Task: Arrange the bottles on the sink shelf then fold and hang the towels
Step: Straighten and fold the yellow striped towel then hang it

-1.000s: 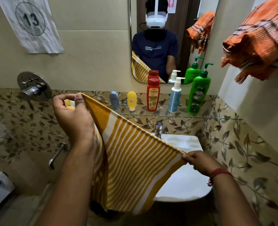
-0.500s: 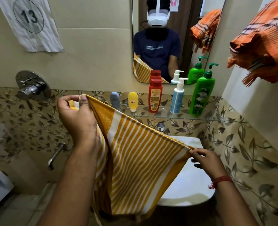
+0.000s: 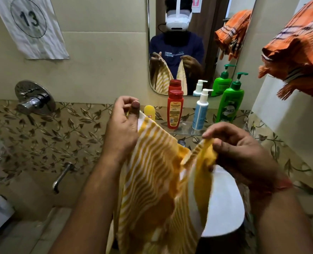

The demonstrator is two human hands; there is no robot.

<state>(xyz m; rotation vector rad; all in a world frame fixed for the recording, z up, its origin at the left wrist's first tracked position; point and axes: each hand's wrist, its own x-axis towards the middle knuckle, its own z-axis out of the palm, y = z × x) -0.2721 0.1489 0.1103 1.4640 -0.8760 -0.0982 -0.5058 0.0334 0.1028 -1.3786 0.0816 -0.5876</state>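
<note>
Here, yellow striped towel [image 3: 152, 180]: hangs between both hands over the washbasin [image 3: 223, 208], sagging so it can fold in half.
Left hand [image 3: 122, 129]: thumb and fingers pinch one top corner.
Right hand [image 3: 238, 151]: pinches the other corner, near the left.
Bottles, beyond the hands: Vatika pump bottle [image 3: 230, 105] and others upright on the glass shelf [image 3: 185, 130].
Orange towel [image 3: 297, 50]: above the right hand, bunched.

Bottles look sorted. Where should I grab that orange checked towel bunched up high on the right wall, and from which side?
Take the orange checked towel by its fringed lower edge, hanging free below the bunched mass, reaching up from underneath on the sink side. The upper part is crumpled against the wall, so likely harder to grip. Both the left hand and right hand grip the yellow striped towel; free one first.
</note>
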